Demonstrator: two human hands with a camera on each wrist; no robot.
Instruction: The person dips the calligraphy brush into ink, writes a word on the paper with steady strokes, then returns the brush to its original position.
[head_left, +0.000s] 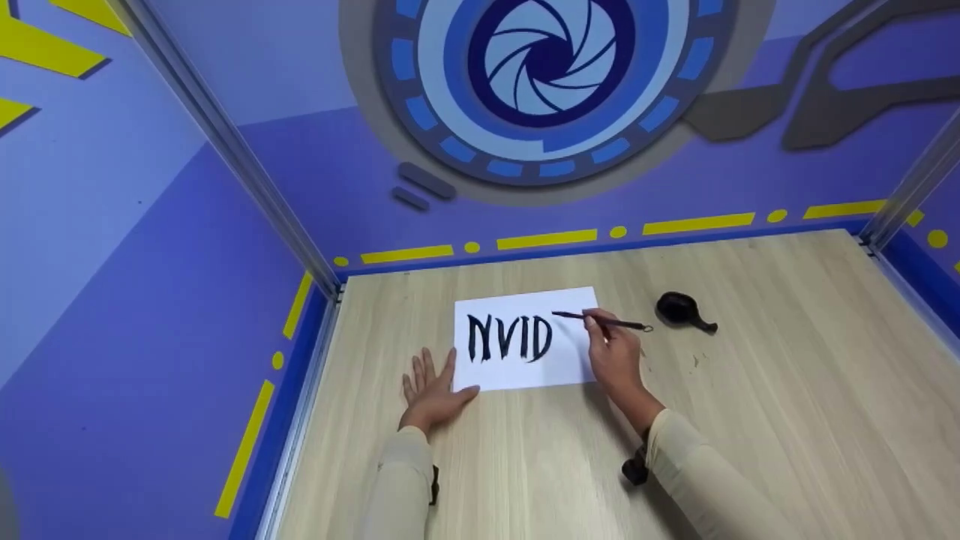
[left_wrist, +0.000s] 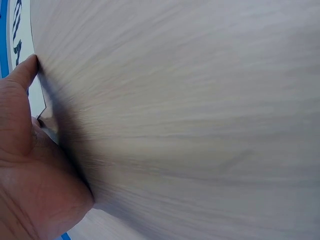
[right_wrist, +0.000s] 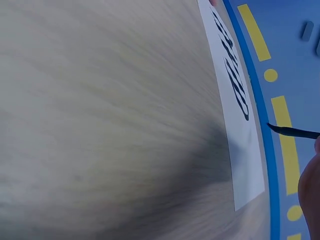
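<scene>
A white sheet of paper (head_left: 574, 360) lies on the wooden table, bearing the black brushed letters NVID (head_left: 510, 337). My right hand (head_left: 616, 352) pinches a dark writing brush (head_left: 611, 321) over the sheet's right part. The brush's tip points left, just beside the top of the D; in the right wrist view the brush (right_wrist: 295, 132) appears raised off the paper. My left hand (head_left: 435, 394) lies with fingers spread at the sheet's lower left corner, its thumb on the bottom edge. In the left wrist view the left thumb (left_wrist: 25, 72) touches the paper's edge.
To the right of the paper sits a small black dish with a spout or handle (head_left: 681, 310). Faint dark marks (head_left: 697, 361) show on the table (head_left: 787, 420) below it. Blue-purple panels (head_left: 300, 172) wall the table at the back and sides.
</scene>
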